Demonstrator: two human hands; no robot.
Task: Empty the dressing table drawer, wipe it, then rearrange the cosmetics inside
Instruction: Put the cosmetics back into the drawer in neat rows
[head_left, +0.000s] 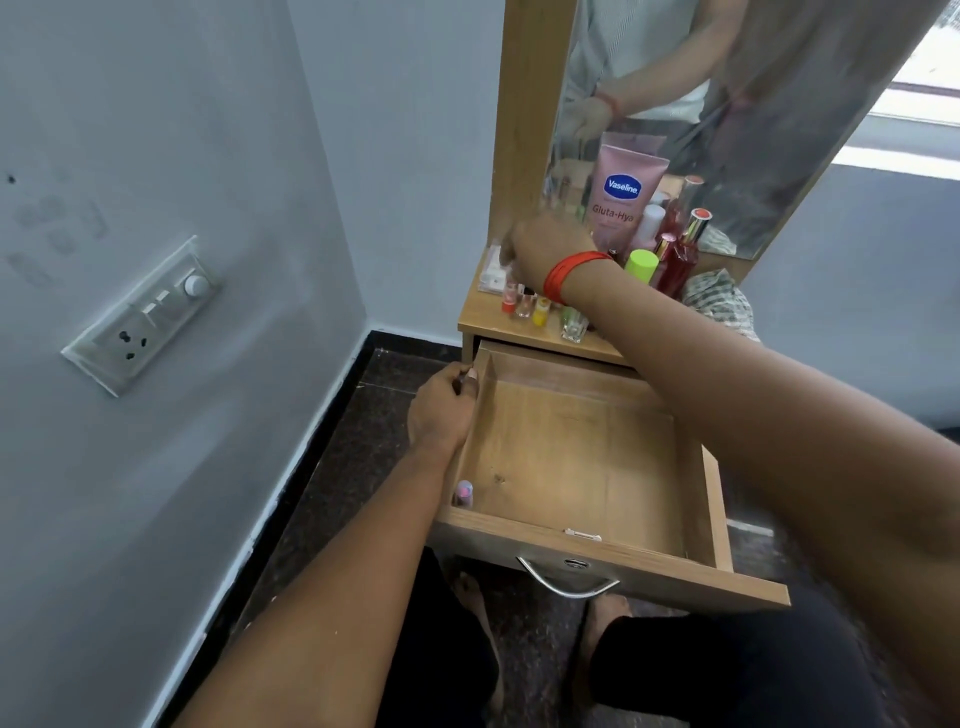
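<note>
The wooden drawer is pulled out, and its floor is bare except for one small pink-capped bottle in the front left corner. My left hand is just outside the drawer's left wall, fingers curled on a small dark item. My right hand, with a red wristband, reaches over the dressing table top to its back left. Its fingertips are at a clear plastic packet, and whether they grip it is hidden. Small nail polish bottles stand in a row under that wrist.
A pink Vaseline tube, a green-capped bottle and red perfume bottles stand against the mirror. A checked cloth lies at the top's right. A wall with a switch plate stands close on the left. My feet are under the drawer.
</note>
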